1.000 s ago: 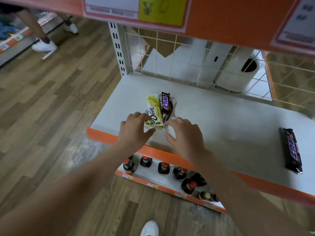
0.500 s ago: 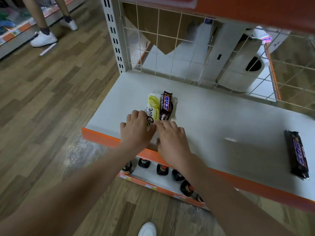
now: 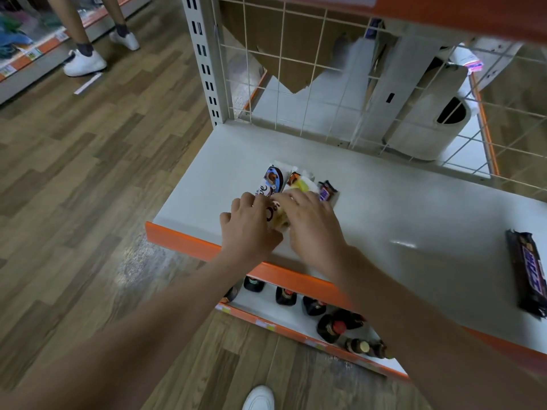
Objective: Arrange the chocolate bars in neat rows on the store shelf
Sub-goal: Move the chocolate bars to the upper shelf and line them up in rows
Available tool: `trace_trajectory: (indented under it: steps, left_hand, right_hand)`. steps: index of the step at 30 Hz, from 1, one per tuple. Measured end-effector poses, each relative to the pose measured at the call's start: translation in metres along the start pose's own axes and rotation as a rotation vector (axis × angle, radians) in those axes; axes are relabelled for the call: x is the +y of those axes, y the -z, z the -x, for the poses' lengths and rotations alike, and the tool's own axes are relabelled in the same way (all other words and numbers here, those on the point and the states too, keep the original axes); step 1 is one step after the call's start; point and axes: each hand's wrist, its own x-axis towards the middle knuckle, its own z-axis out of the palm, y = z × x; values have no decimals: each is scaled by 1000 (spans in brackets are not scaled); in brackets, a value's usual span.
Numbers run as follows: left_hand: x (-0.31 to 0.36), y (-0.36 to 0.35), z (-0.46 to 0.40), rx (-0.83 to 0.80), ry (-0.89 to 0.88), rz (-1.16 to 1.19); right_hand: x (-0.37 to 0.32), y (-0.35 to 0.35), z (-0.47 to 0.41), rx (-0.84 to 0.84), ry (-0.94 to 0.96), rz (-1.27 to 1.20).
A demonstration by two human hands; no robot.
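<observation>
Near the left end of the white store shelf lie several chocolate bars side by side: a white and blue Dove bar, a yellow Dove bar and a dark Snickers bar. My left hand rests flat on the near end of the white and blue bar. My right hand covers the near ends of the yellow bar and the Snickers bar, fingers spread over them. A second Snickers bar lies alone at the shelf's right end.
A wire grid back panel closes the shelf behind, with white boxes beyond it. Dark bottles stand on the lower shelf under the orange front edge. Another person's legs in white shoes stand on the wooden floor, far left.
The stacked bars have been spread apart: a white and blue Dove bar now shows at the left, the yellow one in the middle, the Snickers bar to the right. Both hands slid forward onto them.
</observation>
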Motion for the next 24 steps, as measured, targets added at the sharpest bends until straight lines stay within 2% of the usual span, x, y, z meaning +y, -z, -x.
trace_trajectory:
  steps: [5,8,11,15,24]
  left_hand:
    - [-5,-3,5,-20,-116,2]
    - [-8,-5,5,62,-140,44]
    - [-7,-5,-2,161,-59,124]
    - [-8,-3,-19,109,119,39]
    - [-5,2,-37,45,64,-37]
  right_hand:
    - [12,-6,4,-33,26,56]
    - [19,-7,4,-16,-1,99]
    - [27,-6,5,-13,-33,83]
    - [33,-1,9,-84,-40,12]
    - [39,2,16,-47,-23,11]
